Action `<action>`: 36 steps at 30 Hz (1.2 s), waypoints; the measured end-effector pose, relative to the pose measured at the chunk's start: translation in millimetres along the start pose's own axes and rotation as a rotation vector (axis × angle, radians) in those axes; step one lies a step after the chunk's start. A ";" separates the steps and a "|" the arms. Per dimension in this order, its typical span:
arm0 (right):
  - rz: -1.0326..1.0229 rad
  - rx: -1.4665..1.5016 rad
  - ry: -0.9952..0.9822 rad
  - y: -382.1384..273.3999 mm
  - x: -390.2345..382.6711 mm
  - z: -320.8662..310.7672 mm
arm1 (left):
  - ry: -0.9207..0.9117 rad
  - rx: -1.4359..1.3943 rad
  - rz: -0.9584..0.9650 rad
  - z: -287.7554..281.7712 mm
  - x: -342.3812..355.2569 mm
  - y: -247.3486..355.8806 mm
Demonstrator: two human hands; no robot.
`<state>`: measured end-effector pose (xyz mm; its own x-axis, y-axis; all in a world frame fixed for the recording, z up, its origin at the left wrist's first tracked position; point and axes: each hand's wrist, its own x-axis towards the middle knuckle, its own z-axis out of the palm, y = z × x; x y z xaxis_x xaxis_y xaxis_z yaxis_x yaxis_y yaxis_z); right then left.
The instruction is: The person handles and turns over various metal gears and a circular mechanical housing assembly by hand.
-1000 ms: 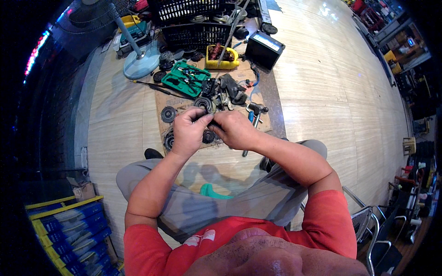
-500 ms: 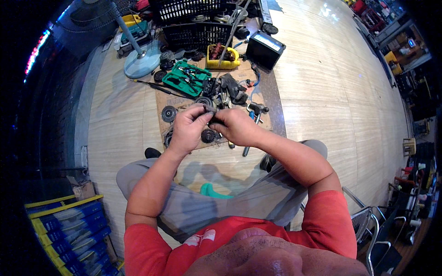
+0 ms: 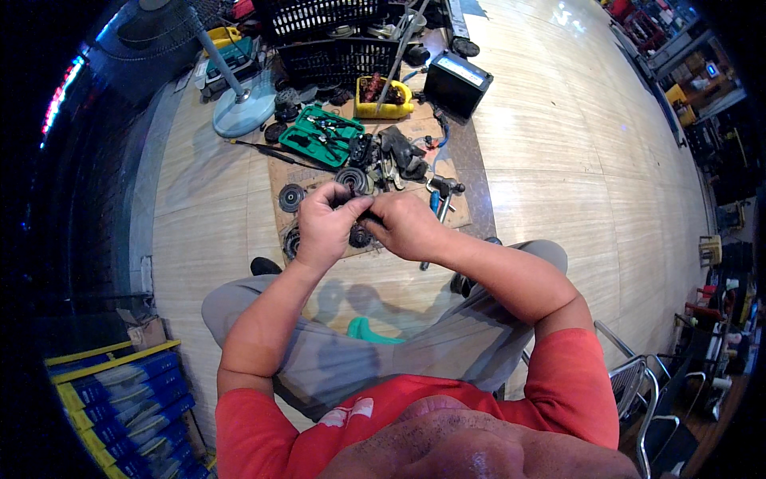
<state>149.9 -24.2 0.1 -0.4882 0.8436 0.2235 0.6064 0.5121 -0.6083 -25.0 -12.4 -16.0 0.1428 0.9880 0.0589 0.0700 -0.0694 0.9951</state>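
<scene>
My left hand [image 3: 323, 223] and my right hand [image 3: 405, 226] meet in front of me, both closed on a small dark metal part [image 3: 361, 214] held between the fingertips. Most of the part is hidden by my fingers. Below the hands, on a sheet of cardboard [image 3: 459, 214] on the floor, lie round dark discs [image 3: 291, 197] and other greasy parts. I sit with my knees spread, in grey trousers and a red shirt.
A green tool case [image 3: 321, 136] lies open beyond the hands, with a yellow container [image 3: 383, 100], a black box [image 3: 456, 82], black crates [image 3: 335, 49] and a fan base [image 3: 243, 114] behind. Blue crates [image 3: 120, 391] stand at lower left, metal chairs [image 3: 638, 383] at lower right.
Both hands stay together on the small part, with only slight shifts of the fingers and a small drift toward me.
</scene>
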 end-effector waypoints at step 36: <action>0.138 0.230 0.114 10.4 8.8 -16.6 | -0.241 -0.210 -0.257 -3.1 3.6 -9.8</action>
<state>162.3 -8.8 8.5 -0.3294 0.9221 0.2028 0.4974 0.3521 -0.7929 -28.3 -7.8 -25.2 0.3755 0.9073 -0.1893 -0.0661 0.2300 0.9710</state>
